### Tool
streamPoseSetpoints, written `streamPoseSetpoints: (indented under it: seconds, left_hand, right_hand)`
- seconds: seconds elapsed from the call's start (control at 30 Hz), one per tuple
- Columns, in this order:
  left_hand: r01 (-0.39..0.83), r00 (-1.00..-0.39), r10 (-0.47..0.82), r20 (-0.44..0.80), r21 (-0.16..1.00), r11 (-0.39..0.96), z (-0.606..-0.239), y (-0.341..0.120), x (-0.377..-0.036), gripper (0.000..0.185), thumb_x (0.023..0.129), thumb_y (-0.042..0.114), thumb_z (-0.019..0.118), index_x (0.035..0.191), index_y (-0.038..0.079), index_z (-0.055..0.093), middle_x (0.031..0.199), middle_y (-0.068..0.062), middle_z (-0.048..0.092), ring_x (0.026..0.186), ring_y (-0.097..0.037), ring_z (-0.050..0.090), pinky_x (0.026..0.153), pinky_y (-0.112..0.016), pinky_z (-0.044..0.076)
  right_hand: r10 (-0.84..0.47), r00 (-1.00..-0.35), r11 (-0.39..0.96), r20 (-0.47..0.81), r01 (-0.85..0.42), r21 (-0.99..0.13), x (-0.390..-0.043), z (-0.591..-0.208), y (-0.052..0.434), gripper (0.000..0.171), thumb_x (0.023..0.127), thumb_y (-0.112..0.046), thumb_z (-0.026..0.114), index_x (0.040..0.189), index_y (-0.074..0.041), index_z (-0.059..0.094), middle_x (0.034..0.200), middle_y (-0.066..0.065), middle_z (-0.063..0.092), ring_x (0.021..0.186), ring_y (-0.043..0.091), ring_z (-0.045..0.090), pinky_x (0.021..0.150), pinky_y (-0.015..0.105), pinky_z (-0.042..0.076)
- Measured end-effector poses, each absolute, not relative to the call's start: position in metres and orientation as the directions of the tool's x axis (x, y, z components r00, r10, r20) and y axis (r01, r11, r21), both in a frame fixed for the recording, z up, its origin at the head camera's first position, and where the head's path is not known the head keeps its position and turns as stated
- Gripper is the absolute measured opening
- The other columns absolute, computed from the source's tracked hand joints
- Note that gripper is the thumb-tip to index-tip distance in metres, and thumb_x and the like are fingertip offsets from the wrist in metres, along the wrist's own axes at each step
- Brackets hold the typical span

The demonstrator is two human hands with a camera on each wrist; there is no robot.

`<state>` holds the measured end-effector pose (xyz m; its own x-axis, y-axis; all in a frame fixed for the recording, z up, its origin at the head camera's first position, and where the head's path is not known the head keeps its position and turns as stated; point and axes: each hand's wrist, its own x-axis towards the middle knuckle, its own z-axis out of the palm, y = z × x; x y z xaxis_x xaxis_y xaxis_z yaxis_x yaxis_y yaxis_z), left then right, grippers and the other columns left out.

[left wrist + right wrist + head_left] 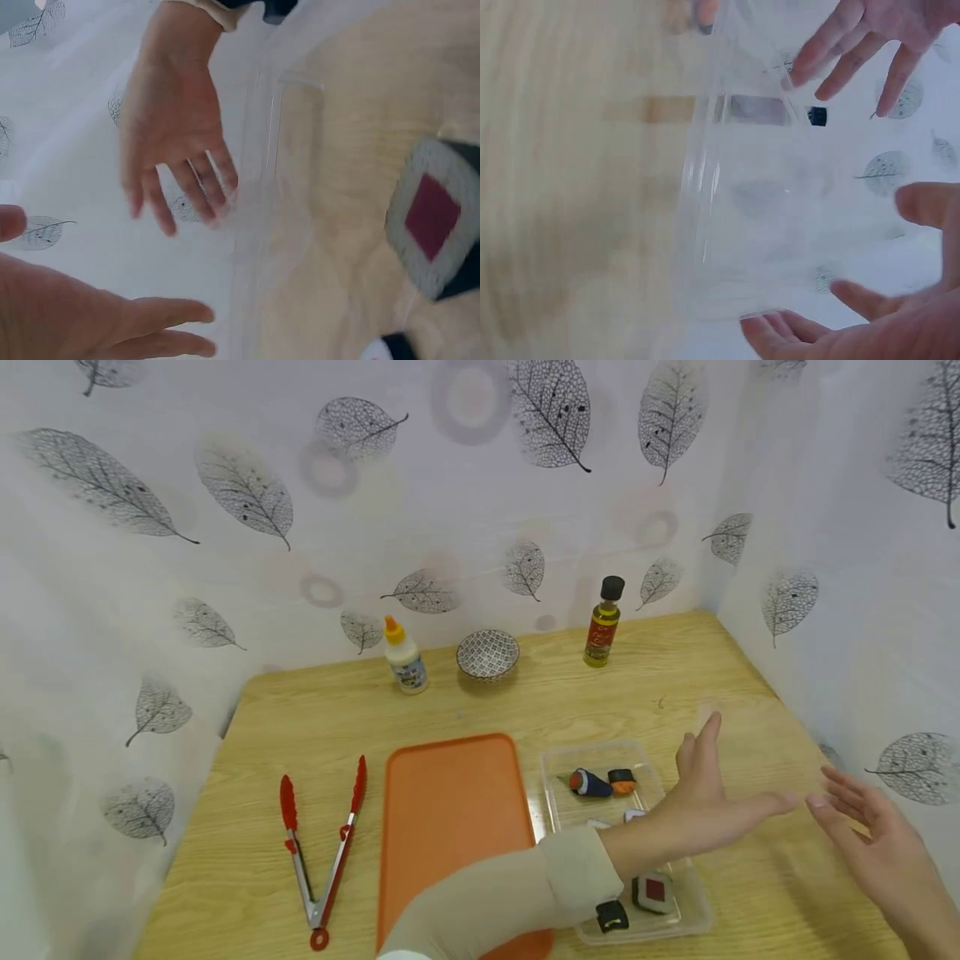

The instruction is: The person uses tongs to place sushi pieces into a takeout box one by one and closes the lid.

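My left hand [693, 806] reaches over the clear plastic box [701, 906], its fingers spread. To its right, my right hand [881, 847] is held apart with relaxed fingers. A clear plastic lid-like piece [705, 195] shows between the hands in the right wrist view, with right fingertips at its lower edge; whether they touch it I cannot tell. In the box lie several toy sushi pieces, among them a square roll [654, 892] with a red middle, a dark cone roll [590, 783] and an orange-topped piece [622, 782]. My left forearm hides part of the box.
An orange tray [453, 802] lies left of the box. Red-tipped tongs [322, 893] lie spread at the left. Along the back stand a yellow-capped squeeze bottle [405, 660], a patterned bowl [487, 656] and an oil bottle [602, 627]. Leaf-printed sheets enclose the table.
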<state>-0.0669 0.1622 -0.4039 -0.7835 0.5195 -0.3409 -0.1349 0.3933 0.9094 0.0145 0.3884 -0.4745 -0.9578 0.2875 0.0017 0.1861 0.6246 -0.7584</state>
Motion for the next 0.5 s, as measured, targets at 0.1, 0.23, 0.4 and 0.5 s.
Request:
streamPoseSetpoints:
  seconds: [0.1, 0.23, 0.4, 0.5]
  left_hand:
    - [-0.037, -0.799, 0.563, -0.211, 0.952, 0.303, -0.393, 0.145, -0.067, 0.102, 0.091, 0.062, 0.071, 0.154, 0.065, -0.009, 0.175, 0.014, -0.008, 0.16, -0.027, 0.027, 0.109, -0.067, 0.046]
    - [0.101, -0.804, 0.595, -0.007, 0.984, 0.148, -0.386, 0.129, -0.07, 0.101, 0.096, 0.05, 0.07, 0.156, 0.061, -0.011, 0.174, 0.015, -0.011, 0.164, -0.019, 0.01, 0.117, -0.062, 0.04]
    - [0.264, -0.745, 0.617, 0.253, 0.962, -0.076, -0.39, 0.114, -0.075, 0.1, 0.103, 0.03, 0.064, 0.162, 0.05, -0.014, 0.175, 0.015, -0.014, 0.165, -0.013, 0.002, 0.128, -0.037, 0.028]
    - [0.268, -0.704, 0.613, 0.358, 0.934, -0.237, -0.392, 0.104, -0.076, 0.095, 0.104, 0.02, 0.058, 0.165, 0.044, -0.011, 0.175, 0.014, -0.015, 0.165, -0.014, 0.003, 0.132, -0.033, 0.017]
  right_hand:
    - [0.357, -0.924, 0.366, 0.137, 0.004, -0.931, 0.012, -0.465, 0.379, 0.061, 0.111, -0.012, 0.05, 0.166, -0.022, 0.026, 0.158, -0.01, 0.045, 0.124, -0.017, 0.043, 0.096, -0.002, 0.036]
    - [0.356, -0.896, -0.395, 0.263, -0.4, -0.827, -0.002, -0.457, 0.378, 0.054, 0.104, 0.014, 0.041, 0.155, -0.003, 0.039, 0.136, 0.008, 0.063, 0.124, 0.016, 0.062, 0.094, 0.025, 0.059]
    - [0.349, -0.883, -0.72, 0.314, -0.467, -0.513, -0.012, -0.454, 0.375, 0.051, 0.106, 0.005, 0.032, 0.157, 0.004, 0.034, 0.136, 0.025, 0.06, 0.129, 0.036, 0.058, 0.1, 0.049, 0.059]
    - [0.299, -0.853, -0.746, 0.428, -0.489, -0.453, -0.015, -0.451, 0.367, 0.052, 0.112, -0.011, 0.025, 0.159, 0.012, 0.025, 0.143, 0.031, 0.051, 0.138, 0.04, 0.05, 0.113, 0.049, 0.05]
